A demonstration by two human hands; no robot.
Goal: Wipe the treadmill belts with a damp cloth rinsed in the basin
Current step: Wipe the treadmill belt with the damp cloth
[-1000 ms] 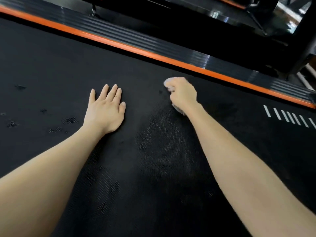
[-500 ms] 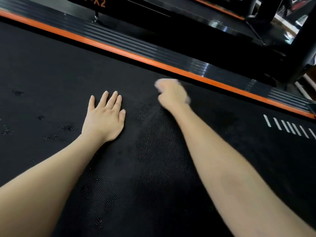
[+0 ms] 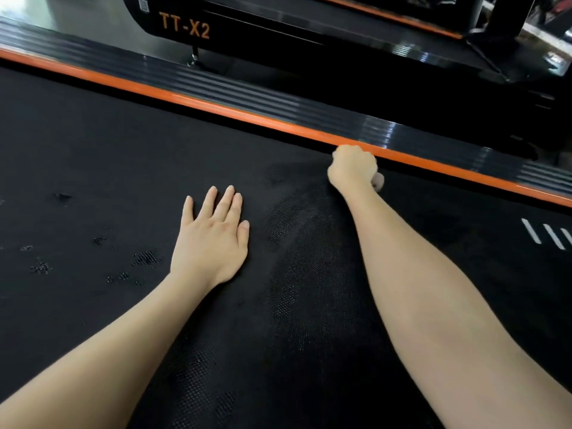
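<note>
The black treadmill belt (image 3: 108,156) fills most of the view. My left hand (image 3: 212,236) lies flat on it, fingers straight and slightly spread. My right hand (image 3: 353,170) is curled into a fist around a small pale cloth (image 3: 378,181), of which only a bit shows under the fist. It presses on the belt right beside the orange edge strip (image 3: 216,106). A shiny damp patch (image 3: 297,236) runs along the belt between my two arms.
Beyond the orange strip lies a ribbed black side rail (image 3: 247,94). Behind it stands another black treadmill marked TT-X2 (image 3: 184,27). Dark wet spots (image 3: 145,257) dot the belt on the left. White stripes (image 3: 544,235) mark the belt at the right edge.
My right hand with the cloth has slid away from me across the belt, up to the orange edge strip. My left hand has stayed flat in place.
</note>
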